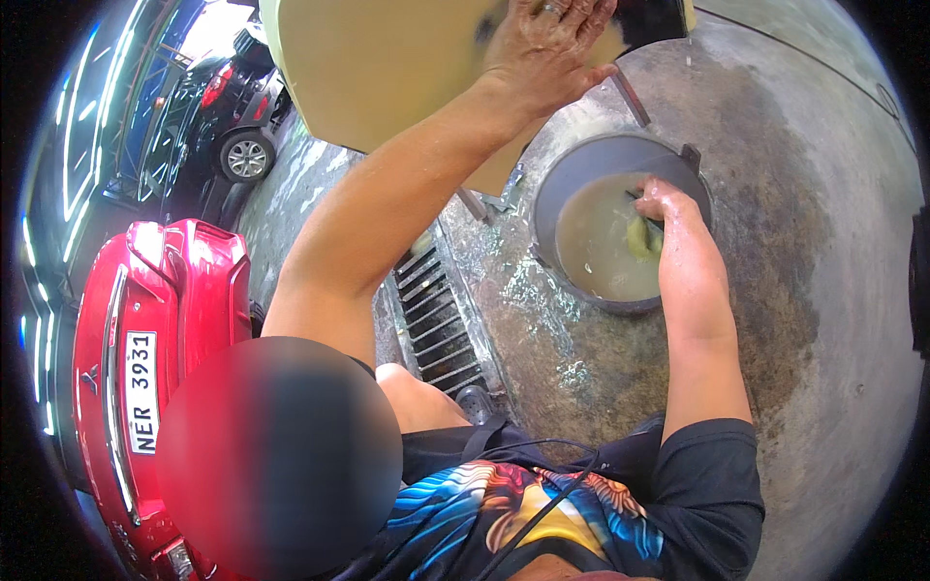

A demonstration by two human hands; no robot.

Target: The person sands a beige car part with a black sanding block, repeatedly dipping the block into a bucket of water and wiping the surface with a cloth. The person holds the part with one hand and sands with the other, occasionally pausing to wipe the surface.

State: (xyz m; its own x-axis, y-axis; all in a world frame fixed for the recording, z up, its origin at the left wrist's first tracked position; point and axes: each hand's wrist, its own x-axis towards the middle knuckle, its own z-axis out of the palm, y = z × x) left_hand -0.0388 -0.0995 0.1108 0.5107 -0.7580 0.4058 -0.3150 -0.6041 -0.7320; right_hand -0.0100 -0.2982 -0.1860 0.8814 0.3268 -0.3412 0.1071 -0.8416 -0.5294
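My left hand [552, 48] lies flat on a large pale-yellow panel [387, 58], its thumb apart from the fingers and a ring on one finger. Dark wet-looking patches show on the panel beside that hand. Lower right, my right hand [666, 199] dips into a round grey tub [581, 160] of cloudy water [596, 232]. Its curled fingers are at a yellow-green sponge or cloth [639, 240], which lies partly under the water. Part of the grip is hidden by the hand itself.
A metal floor grate [436, 315] runs left of the tub across wet concrete [542, 339]. The panel stands on metal legs [630, 95]. At left are a red car [208, 290] and a dark car [199, 126]. A hose or cable [814, 53] crosses the floor at upper right.
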